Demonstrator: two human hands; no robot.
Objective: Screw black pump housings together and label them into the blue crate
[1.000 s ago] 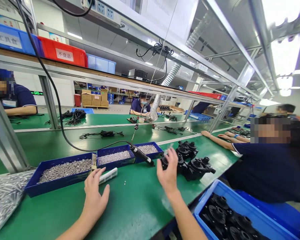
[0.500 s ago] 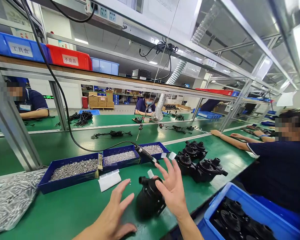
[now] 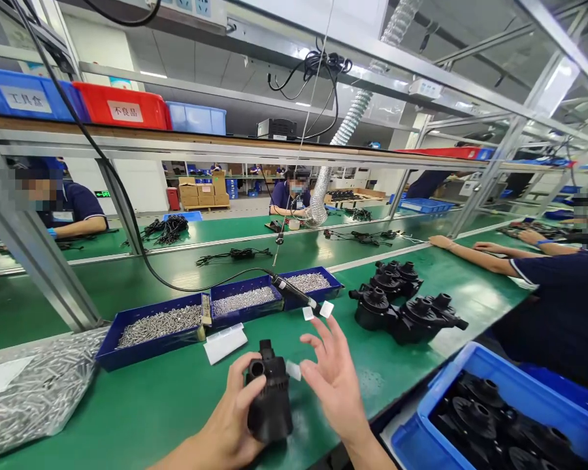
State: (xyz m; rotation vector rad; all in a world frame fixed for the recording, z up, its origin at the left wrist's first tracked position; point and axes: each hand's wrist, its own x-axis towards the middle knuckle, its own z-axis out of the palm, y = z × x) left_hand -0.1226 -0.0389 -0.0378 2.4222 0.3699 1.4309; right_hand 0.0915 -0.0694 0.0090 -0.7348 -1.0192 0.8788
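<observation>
A black pump housing (image 3: 268, 397) stands on the green bench near the front edge, with my left hand (image 3: 232, 418) wrapped round its left side. My right hand (image 3: 334, 378) hovers just to its right, fingers spread; small white square stickers (image 3: 293, 370) sit on the thumb and fingertips. Several more black pump housings (image 3: 402, 302) are grouped on the bench to the right. A flat white piece (image 3: 225, 343) lies just behind the held housing.
Three dark blue trays of silver screws (image 3: 225, 304) line the bench, an electric screwdriver (image 3: 294, 295) resting across them on a black cable. A bag of metal pins (image 3: 29, 391) lies left. A blue bin of black parts (image 3: 490, 418) is lower right. A co-worker's arms (image 3: 475, 258) rest at right.
The black housing was brought from the group to the front of the bench. My left hand has closed round it, and my right hand has let go and spread open.
</observation>
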